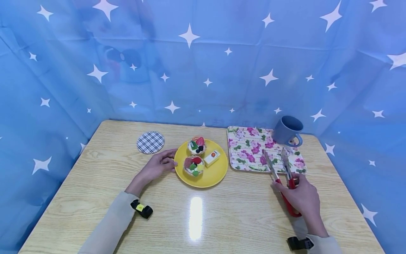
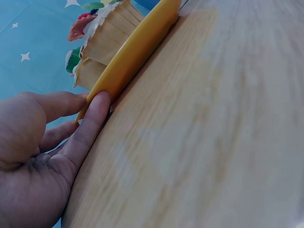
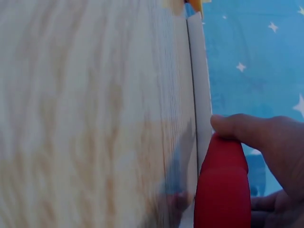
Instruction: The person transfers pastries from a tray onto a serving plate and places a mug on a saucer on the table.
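My left hand point(image 1: 160, 164) pinches the left rim of a yellow plate point(image 1: 219, 173); the left wrist view shows the thumb and a finger on either side of that rim point(image 2: 116, 78). Two fruit-topped tarts point(image 1: 194, 166) and a small white cake piece point(image 1: 211, 158) with an orange decoration sit on the plate. Around the red handles of metal tongs point(image 1: 287, 199) are the fingers of my right hand point(image 1: 302, 194). The tong arms stand apart, their tips over the floral tray point(image 1: 244, 163) with nothing between them. Up close, a red handle point(image 3: 222, 194) fills the lower right wrist view.
A grey-blue mug point(image 1: 287, 129) stands at the back right of the tray. A round checked coaster point(image 1: 150, 142) lies on the wooden table point(image 1: 127, 134), left of the plate. Behind the table hangs a blue starry curtain point(image 1: 215, 95).
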The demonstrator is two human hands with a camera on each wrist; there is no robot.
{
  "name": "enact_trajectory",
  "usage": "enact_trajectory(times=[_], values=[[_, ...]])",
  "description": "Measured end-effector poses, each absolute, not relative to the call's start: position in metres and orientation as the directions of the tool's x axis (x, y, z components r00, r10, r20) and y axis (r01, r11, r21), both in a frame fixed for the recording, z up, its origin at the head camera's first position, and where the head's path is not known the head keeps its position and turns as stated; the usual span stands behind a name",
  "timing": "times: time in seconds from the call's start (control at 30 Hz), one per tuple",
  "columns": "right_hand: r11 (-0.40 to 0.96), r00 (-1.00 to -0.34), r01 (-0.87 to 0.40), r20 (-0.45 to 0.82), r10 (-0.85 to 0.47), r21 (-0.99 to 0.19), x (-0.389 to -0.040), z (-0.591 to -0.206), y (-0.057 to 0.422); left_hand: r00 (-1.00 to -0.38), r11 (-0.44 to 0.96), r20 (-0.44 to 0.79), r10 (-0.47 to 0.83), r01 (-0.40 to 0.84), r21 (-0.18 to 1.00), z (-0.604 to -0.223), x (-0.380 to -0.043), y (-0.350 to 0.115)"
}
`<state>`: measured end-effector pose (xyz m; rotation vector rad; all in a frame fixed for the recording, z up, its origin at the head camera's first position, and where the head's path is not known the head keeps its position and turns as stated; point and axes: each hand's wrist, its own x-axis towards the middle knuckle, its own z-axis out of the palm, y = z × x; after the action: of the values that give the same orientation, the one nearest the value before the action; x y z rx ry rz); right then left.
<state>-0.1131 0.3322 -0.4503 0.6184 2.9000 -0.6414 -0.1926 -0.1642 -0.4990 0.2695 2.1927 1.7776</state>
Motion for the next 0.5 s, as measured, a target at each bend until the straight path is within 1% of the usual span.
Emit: enact_trajectory(times=[0.23,0.5], values=[[0.828,-0.903,0.425,-0.244,0.355,-0.367,-0.1146,-0.4489,0.3319,-0.938,0.218,-0.132,0.322,-0.062,0.974,-0.4988,-0.1922,-0.1644],[0.834,-0.913,0.402,-0.236,0.332,-0.379,-0.1150,-0.4498,0.3332,-0.937,0.214,-0.134,0.323,-0.065,0.975,-0.4987,-0.1923,-0.1640]])
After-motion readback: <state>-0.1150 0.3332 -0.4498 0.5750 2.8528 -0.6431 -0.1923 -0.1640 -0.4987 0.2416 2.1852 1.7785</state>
